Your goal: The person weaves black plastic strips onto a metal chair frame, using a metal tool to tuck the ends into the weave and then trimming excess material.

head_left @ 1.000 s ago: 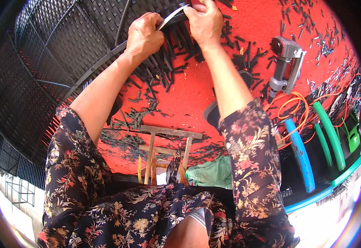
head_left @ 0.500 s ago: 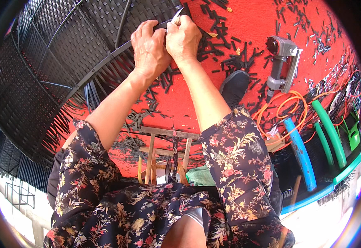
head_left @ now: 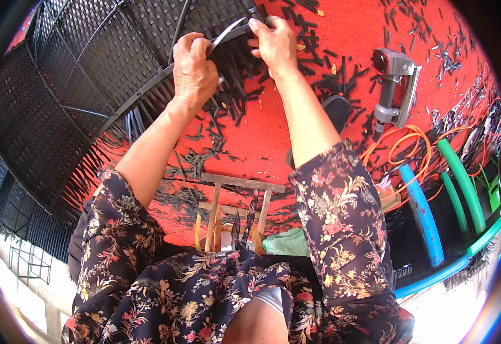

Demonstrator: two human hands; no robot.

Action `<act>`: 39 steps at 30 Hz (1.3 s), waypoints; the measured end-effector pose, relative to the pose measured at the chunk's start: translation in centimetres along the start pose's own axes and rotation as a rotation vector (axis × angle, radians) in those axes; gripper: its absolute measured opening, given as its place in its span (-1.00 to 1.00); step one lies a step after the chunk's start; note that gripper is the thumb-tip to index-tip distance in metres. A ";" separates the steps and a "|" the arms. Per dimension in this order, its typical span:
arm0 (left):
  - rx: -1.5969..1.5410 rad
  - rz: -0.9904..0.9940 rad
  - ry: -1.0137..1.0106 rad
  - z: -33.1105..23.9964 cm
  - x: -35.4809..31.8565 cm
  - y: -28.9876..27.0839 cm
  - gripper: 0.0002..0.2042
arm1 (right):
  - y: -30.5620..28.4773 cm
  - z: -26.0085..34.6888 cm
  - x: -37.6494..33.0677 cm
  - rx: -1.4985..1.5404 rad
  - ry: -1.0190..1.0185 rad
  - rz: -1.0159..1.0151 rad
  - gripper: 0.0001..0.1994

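Note:
A curved black woven wicker panel (head_left: pixel 118 51) fills the upper left, with loose strand ends hanging under its dark rim band (head_left: pixel 147 86). My left hand (head_left: pixel 195 71) is closed at the rim, its fingers curled around one end of a flat, shiny strip (head_left: pixel 227 33). The strip bows up off the rim and catches the light. At its other end, my right hand (head_left: pixel 279 46) pinches near the panel's right end, thumb toward the strip and the other fingers bent beneath. Exactly what those fingertips touch is partly hidden.
A grey staple gun (head_left: pixel 394 86) lies right on the red carpet (head_left: pixel 245 155), among scattered black offcuts (head_left: pixel 342 74). An orange hose (head_left: pixel 422 149) coils below it. Blue (head_left: pixel 422 215) and green (head_left: pixel 463 183) tubes curve at the right. A wooden stool frame (head_left: pixel 242 182) stands before me.
My hands, close together before, have moved apart: the left toward the left and slightly down, the right toward the right. More of the shiny strip now shows between them.

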State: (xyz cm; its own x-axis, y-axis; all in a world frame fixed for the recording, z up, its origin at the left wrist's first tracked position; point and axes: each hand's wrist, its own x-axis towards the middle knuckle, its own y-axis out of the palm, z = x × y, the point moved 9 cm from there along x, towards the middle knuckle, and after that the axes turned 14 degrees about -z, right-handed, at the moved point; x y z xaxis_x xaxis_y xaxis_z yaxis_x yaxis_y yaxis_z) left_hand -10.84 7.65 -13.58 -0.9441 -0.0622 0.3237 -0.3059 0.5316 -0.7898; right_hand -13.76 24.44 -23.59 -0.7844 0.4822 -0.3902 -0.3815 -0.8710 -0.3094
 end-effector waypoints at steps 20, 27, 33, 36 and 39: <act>-0.171 0.641 -0.502 0.9 -4.6 6.4 -0.73 | 0.5 -16.0 6.8 -0.489 0.155 0.164 -0.72; -0.167 0.624 -0.540 1.0 -5.4 7.7 -0.66 | -3.2 -12.0 3.3 -0.013 0.291 0.084 -0.83; -0.235 0.440 -0.725 1.0 -5.8 8.0 -0.65 | -0.1 -5.9 -1.3 0.211 0.378 0.230 -0.71; -0.245 0.357 -0.595 -0.9 -5.4 8.1 -0.66 | 0.7 -5.0 -1.3 0.019 -0.051 0.145 -0.79; -0.311 0.295 -0.764 -0.9 -6.1 8.2 -0.67 | 0.8 -4.4 -1.5 -0.088 -0.051 0.097 -0.79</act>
State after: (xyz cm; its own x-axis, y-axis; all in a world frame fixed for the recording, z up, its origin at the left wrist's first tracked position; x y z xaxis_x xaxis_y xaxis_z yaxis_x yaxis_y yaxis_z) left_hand -7.46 13.14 -21.59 -0.8374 -0.3755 -0.3972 -0.0939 0.8147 -0.5723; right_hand -10.79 23.42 -27.09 -0.8405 0.3884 -0.3779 -0.2599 -0.9008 -0.3478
